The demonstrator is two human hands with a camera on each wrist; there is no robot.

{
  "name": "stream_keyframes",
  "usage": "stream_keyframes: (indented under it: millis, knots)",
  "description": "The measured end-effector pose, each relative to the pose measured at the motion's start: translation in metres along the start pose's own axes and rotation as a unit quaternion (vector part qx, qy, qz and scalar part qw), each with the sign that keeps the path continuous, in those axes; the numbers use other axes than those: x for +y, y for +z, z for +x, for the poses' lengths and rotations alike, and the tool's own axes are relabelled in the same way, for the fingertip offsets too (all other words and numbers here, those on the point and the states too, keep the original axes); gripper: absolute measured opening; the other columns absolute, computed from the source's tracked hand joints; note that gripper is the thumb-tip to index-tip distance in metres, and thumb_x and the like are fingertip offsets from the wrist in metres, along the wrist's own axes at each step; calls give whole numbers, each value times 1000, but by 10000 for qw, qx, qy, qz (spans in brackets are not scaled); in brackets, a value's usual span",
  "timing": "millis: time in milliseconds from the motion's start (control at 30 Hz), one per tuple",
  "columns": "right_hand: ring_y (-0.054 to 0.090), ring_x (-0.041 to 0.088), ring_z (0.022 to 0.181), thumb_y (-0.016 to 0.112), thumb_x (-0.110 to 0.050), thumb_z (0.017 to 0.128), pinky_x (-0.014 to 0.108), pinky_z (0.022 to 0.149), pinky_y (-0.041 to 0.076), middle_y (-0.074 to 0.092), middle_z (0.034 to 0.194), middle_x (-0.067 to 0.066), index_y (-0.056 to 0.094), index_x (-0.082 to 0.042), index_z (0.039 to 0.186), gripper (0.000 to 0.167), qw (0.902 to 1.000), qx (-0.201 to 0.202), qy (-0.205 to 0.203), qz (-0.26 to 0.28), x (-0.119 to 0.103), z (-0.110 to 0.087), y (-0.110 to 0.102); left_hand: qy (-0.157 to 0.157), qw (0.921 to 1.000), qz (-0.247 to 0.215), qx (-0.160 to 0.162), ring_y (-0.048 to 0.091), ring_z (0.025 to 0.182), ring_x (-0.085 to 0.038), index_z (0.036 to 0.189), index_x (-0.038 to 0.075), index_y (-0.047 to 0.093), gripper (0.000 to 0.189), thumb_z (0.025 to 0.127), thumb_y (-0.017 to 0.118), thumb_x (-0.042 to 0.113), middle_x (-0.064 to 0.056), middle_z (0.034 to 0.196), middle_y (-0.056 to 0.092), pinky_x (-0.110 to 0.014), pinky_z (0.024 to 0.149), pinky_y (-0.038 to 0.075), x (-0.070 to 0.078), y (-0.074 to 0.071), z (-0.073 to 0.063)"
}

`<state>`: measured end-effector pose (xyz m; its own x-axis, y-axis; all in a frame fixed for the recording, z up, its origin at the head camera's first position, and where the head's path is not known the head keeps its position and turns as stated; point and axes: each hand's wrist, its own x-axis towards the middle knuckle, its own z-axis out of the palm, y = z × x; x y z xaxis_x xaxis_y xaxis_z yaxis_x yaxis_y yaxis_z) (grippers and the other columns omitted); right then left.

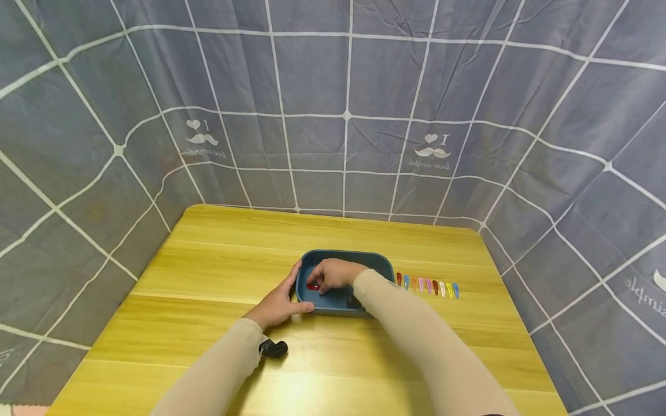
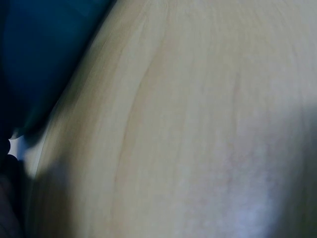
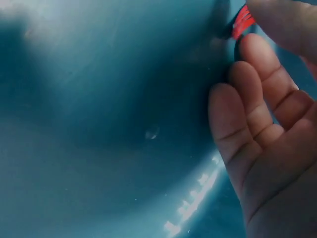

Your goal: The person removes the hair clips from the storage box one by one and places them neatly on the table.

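A dark blue rectangular bin (image 1: 382,266) stands on the wooden table. My right hand (image 1: 335,273) reaches down into it and pinches a red snap hair clip (image 3: 242,22) between thumb and forefinger, near the bin's left end. In the right wrist view the other fingers (image 3: 227,111) curve loosely close over the bin's floor. My left hand (image 1: 278,305) rests against the bin's left front corner, fingers extended along the left wall and thumb by the front rim. The left wrist view catches only the bin's side (image 2: 44,54) and tabletop.
Just right of the bin, several hair clips (image 1: 428,285) in red, blue, orange, pink, white and yellow lie in a row. A black device (image 1: 274,348) sits at my left wrist. Grey curtain (image 1: 312,138) with white grid lines surrounds the table's back and sides.
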<state>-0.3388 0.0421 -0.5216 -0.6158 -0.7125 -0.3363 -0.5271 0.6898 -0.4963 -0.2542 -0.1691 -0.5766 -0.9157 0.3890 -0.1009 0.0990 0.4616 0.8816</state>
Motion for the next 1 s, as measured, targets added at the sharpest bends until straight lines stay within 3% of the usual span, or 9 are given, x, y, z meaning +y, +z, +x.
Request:
stream_keyframes:
  millis: [533,1000]
  knots:
    - [46,2,62,80,-7,92,16,64,43,61,65,-11,81,-13,123,31,9976,351,-120,-583,0,4,12,13,10000,50,-46,15,162,-43,169,43,-1,114,92,82,42,-14,178,11,-68,127,20,-1,3,-1]
    - [57,2,73,84,-12,90,19,73,51,70,79,-10,83,-18,119,30,9955,461,-221,-794,1,6,13,29,10000,0,-54,13,163,-40,169,42,-4,116,92,83,40,-12,178,8,-66,128,19,-2,1,2]
